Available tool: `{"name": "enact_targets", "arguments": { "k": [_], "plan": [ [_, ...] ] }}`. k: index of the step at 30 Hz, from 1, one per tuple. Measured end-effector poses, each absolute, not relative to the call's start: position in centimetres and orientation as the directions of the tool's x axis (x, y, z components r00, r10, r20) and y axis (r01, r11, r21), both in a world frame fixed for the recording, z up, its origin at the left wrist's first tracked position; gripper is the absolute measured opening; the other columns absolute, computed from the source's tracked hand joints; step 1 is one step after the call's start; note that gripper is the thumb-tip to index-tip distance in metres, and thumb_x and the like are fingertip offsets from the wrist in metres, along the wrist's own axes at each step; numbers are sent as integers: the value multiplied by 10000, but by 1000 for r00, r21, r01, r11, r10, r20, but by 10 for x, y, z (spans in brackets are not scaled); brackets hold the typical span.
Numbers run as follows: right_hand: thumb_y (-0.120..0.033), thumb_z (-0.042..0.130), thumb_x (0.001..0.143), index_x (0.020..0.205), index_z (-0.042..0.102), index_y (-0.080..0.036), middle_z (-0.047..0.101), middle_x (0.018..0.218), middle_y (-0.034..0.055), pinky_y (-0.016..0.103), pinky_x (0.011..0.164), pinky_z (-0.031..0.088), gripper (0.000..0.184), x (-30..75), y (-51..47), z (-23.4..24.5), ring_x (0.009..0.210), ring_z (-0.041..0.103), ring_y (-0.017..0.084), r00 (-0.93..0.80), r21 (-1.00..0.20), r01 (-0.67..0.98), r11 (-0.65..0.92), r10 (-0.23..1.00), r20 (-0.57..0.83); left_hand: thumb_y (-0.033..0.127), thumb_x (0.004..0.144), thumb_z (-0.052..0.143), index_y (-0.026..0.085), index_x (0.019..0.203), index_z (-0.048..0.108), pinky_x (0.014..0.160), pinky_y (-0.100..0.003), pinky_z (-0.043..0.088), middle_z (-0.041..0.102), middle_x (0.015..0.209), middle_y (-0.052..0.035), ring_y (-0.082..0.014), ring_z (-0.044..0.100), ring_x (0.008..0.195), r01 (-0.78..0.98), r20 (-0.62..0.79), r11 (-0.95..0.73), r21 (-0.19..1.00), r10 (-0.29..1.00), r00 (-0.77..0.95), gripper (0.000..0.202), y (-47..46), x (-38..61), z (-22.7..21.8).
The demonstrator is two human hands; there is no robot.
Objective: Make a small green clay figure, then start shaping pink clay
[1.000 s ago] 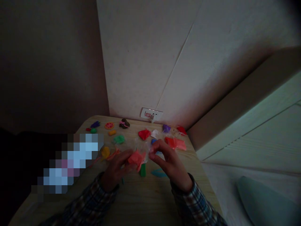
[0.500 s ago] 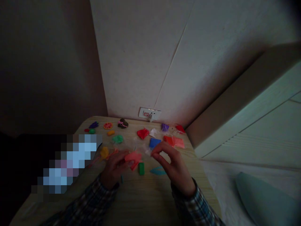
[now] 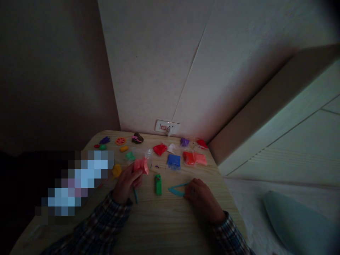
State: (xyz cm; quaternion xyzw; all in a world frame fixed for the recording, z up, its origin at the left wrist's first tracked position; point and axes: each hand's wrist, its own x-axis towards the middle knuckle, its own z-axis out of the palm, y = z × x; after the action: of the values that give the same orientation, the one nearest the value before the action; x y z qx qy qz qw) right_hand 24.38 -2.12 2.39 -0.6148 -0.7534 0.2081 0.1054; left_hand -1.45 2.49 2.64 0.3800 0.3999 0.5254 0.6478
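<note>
My left hand [image 3: 129, 181] grips a plastic bag of pink clay [image 3: 141, 166], its clear top spreading above the fingers. Down on the table at the right, my right hand [image 3: 203, 198] has its fingers closed around one end of a light blue, V-shaped plastic tool [image 3: 176, 192]. Between the hands lies a long green clay figure [image 3: 158, 185] with small eyes and a red spot at its upper end. A thin blue stick [image 3: 136, 196] rests just below my left hand. Tiny dark bits [image 3: 157, 166] lie above the green figure.
Bagged clay lies farther back: blue [image 3: 174, 161], red [image 3: 160, 149], orange-red [image 3: 189, 158] and purple [image 3: 185, 142]. Small clay pieces, including a round orange slice [image 3: 120, 141] and a brown lump [image 3: 137, 138], sit at back left. A pixelated screen [image 3: 79, 184] stands at left. A wall socket [image 3: 167, 127] is behind.
My right hand has come down and right from near the clear plastic onto the light blue tool. My left hand has raised the pink bag slightly and leftward, uncovering the green figure's upper end.
</note>
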Motion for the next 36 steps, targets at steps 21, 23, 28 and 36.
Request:
{"name": "enact_targets", "arguments": {
  "k": [21,23,28,36],
  "plan": [
    [-171,396,893,887,532,-182,582,789,40,260,647,408,136,208,-10,114,727,535,153,-338,-547,701,457,889,309,379,694,587,158,604,492,459,-205,255,343,529,61,-80,322,480,278,214,-294,914,935,284,257,15,-13,21],
    [-147,387,892,917,532,-176,585,808,51,270,643,409,151,207,-6,115,735,533,161,-398,-483,714,507,861,316,366,697,588,155,606,508,466,-204,258,355,534,57,-81,327,485,280,231,-315,907,928,293,244,15,-12,23],
    [-150,377,900,907,542,-172,595,824,64,289,665,423,166,205,0,117,749,537,174,-508,-396,717,573,819,267,339,693,605,154,592,510,471,-203,255,366,542,54,-82,341,488,291,205,-307,906,921,331,231,15,-10,29],
    [-179,392,906,840,542,-171,580,749,42,258,620,404,165,197,-2,112,687,522,155,-531,-363,731,578,816,229,313,644,646,160,648,565,486,-211,270,413,545,47,-93,361,504,193,100,-164,967,948,303,173,10,-11,23]
  ]
}}
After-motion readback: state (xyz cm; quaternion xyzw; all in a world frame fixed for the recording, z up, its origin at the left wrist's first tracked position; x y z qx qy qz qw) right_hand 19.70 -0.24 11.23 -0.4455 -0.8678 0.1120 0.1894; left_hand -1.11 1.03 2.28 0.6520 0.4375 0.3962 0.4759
